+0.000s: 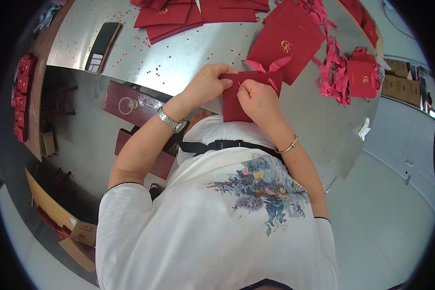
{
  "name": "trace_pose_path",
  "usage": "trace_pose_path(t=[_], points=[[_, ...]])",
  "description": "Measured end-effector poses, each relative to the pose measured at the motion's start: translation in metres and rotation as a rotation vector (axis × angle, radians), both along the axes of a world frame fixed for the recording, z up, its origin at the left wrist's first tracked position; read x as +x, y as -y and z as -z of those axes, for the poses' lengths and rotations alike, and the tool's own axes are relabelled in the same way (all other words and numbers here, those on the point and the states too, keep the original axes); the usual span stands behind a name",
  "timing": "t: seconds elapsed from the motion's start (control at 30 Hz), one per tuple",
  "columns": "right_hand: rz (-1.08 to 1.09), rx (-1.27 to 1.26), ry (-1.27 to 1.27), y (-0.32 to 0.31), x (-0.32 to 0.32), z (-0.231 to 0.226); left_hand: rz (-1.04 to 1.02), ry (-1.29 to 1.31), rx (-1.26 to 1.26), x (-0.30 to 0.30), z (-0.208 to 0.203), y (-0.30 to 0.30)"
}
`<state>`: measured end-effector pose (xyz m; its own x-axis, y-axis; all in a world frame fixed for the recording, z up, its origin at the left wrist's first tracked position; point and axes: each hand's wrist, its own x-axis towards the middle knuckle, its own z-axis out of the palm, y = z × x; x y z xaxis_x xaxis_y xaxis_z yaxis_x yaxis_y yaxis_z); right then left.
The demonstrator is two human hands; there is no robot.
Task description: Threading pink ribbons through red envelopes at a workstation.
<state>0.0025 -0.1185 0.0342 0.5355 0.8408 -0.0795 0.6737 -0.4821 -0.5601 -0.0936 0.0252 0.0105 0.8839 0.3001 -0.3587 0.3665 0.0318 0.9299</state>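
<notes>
A small red paper bag (233, 107) lies flat at the near edge of the metal table, close to my waist. My left hand (207, 84) grips its upper left edge, thumb on the front and fingers behind. My right hand (260, 100) is closed in a pinch over the bag's front, and a thin pink ribbon (239, 83) tip shows at the fingertips. Another ribbon piece (273, 85) sticks out behind my right hand. Just beyond, a pink ribbon bow (270, 65) lies against a larger stack of red bags (290, 41) with a gold emblem.
More red bags (169, 17) are piled at the far side among scattered red paper dots. A phone (103, 47) lies at the left. On the right are a heap of pink ribbons (332, 72), a red bag (363, 77) and a crumpled white tissue (364, 129). A dark red stool (130, 104) stands below left.
</notes>
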Motion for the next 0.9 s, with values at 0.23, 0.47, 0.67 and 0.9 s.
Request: trace_pose_path(t=[0.23, 0.47, 0.67, 0.9], points=[[0.039, 0.092, -0.119, 0.007, -0.001, 0.006, -0.029, -0.102, -0.260, 0.006, 0.012, -0.003], [0.115, 0.139, -0.221, 0.008, 0.000, 0.007, -0.017, -0.076, -0.575, 0.007, 0.021, -0.007], [0.130, 0.147, -0.298, 0.008, 0.005, 0.011, 0.003, -0.052, -0.709, 0.007, 0.023, -0.010], [0.093, 0.103, -0.338, 0.009, 0.007, 0.010, -0.034, -0.063, -0.634, 0.005, 0.012, -0.008]])
